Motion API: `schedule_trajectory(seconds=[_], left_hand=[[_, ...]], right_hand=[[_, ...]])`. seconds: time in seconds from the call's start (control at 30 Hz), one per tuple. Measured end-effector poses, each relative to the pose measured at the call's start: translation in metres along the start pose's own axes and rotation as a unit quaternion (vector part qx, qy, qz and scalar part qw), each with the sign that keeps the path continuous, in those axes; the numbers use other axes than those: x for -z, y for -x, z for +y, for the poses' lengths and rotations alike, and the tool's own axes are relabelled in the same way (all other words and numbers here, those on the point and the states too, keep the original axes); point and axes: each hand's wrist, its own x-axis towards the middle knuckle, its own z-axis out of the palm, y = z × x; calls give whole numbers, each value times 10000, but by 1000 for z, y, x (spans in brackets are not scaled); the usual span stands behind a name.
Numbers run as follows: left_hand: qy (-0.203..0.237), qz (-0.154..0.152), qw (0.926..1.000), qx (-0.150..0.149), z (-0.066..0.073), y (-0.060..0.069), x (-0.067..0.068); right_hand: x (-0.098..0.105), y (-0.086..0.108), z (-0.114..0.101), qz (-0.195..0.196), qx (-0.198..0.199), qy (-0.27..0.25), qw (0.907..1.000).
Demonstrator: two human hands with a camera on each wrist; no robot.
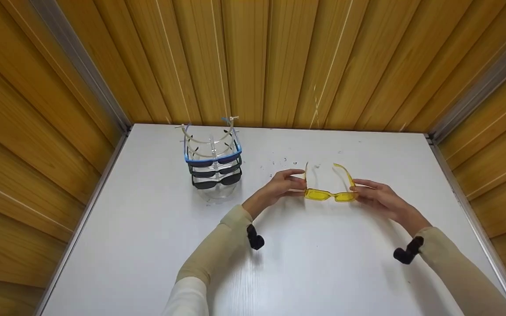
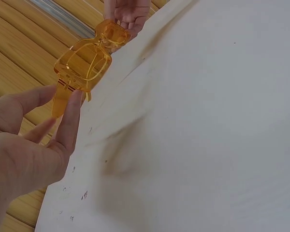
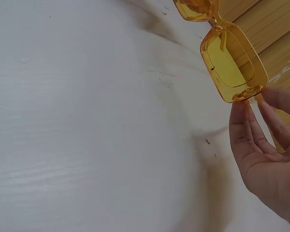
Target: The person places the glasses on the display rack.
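Both hands hold a pair of yellow sunglasses (image 1: 319, 195) above the white table, temples unfolded and pointing toward the back wall. My left hand (image 1: 283, 184) pinches the temple near the left hinge; in the left wrist view the thumb and fingers sit on either side of that amber temple (image 2: 62, 100). At the other end, my right hand (image 1: 378, 197) pinches near the right hinge, with fingertips just under the lens (image 3: 227, 63) in the right wrist view. To the left of the hands, a clear display stand (image 1: 212, 147) carries several sunglasses, including a blue-framed pair (image 1: 213, 160) and a black pair (image 1: 218, 181).
A white table (image 1: 147, 245) spans the work area, with small dark marks near its middle back. Wood-patterned panels (image 1: 253, 61) rise behind and at both sides, joined by grey metal corner posts (image 1: 86, 61). The stand occupies the back left of the table.
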Motion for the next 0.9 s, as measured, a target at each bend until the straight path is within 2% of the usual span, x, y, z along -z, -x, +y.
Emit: schedule_trajectory(seconds=[0.2,0.4,0.67,0.9], left_hand=[[45,-8,10000,-53,2,20,14],[159,139,9996,-186,6,39,27],[171,184,9990,-371,14,57,37],[152,227,9981,-556,25,72,43]], right_hand=[[-17,1,-4,-290,-13,164,9994],[-32,0,-8,-689,45,-56,9976],[-47,-1,-12,-1017,198,-248,9943],[-59,-1,-20,-1134,412,-365,9920]])
